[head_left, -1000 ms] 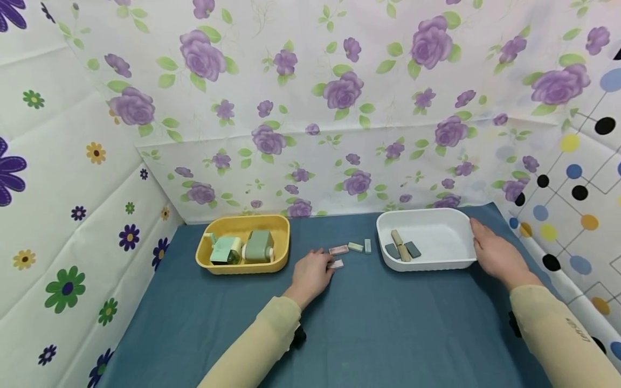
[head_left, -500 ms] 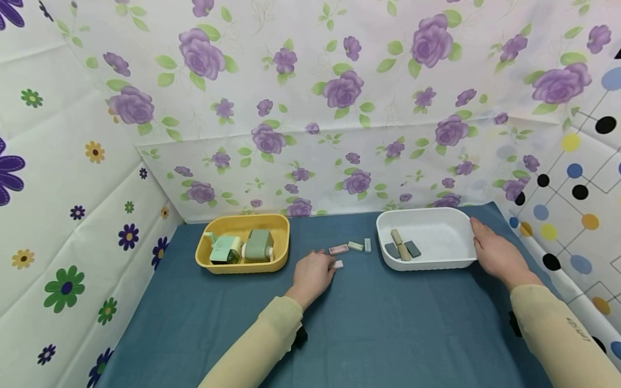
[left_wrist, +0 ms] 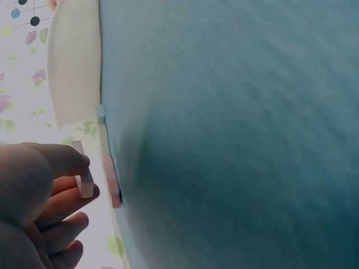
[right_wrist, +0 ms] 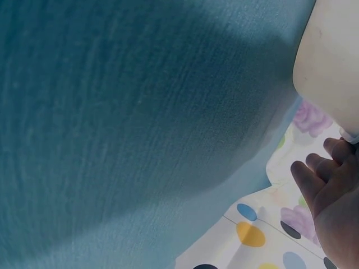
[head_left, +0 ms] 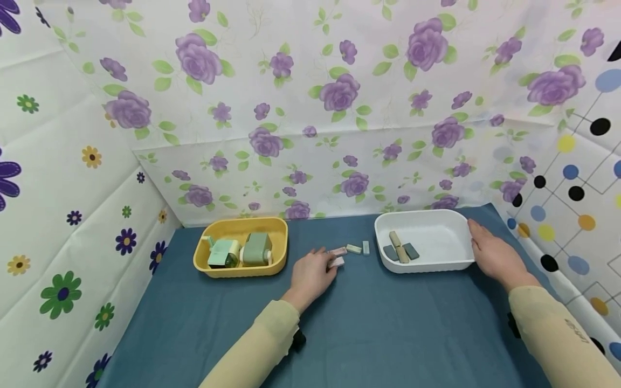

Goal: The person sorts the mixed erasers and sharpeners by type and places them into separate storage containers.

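Pink eraser (head_left: 337, 262) — pinched, left hand (head_left: 310, 274)

**Blue-covered bench and its load**

The bench (head_left: 388, 334) is carrying a yellow tray (head_left: 241, 263) at left, a white tray (head_left: 436, 264) at right, and small erasers (head_left: 353, 249) lying in a row between them.

We're in a makeshift recording booth rather than any lived-in room: flower-printed sheets (head_left: 310, 97) and a dotted sheet (head_left: 577, 178) wall in a bench (head_left: 388, 334) draped in blue cloth, carrying just a yellow tray (head_left: 241, 267) and a white tray (head_left: 439, 263).
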{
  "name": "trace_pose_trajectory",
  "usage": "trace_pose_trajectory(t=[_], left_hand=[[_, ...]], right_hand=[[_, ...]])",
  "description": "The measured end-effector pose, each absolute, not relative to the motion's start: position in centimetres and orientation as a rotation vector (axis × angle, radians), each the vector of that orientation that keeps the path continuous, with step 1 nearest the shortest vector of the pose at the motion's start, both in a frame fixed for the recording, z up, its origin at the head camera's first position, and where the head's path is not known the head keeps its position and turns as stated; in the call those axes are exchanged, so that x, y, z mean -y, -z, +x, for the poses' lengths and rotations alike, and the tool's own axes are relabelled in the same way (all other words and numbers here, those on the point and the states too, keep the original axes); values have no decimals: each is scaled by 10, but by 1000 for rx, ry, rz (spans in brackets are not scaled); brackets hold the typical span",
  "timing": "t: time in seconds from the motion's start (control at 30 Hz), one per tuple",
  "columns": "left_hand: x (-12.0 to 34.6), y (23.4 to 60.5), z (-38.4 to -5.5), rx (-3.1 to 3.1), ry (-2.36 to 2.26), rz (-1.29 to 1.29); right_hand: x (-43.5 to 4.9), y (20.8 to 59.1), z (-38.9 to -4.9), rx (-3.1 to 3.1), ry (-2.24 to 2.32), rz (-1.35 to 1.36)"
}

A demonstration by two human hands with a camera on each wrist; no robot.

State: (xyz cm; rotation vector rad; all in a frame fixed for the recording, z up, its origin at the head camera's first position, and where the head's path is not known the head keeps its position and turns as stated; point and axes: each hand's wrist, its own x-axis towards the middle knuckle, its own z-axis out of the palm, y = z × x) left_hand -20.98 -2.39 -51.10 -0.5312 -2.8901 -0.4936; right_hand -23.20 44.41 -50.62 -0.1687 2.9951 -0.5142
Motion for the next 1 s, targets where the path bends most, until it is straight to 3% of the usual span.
trace_pose_trajectory(t=[1.0], left_hand=[[-84, 477, -221, 2653, 626, -726]], right_hand=[[-443, 507, -230, -3003, 548, -166]])
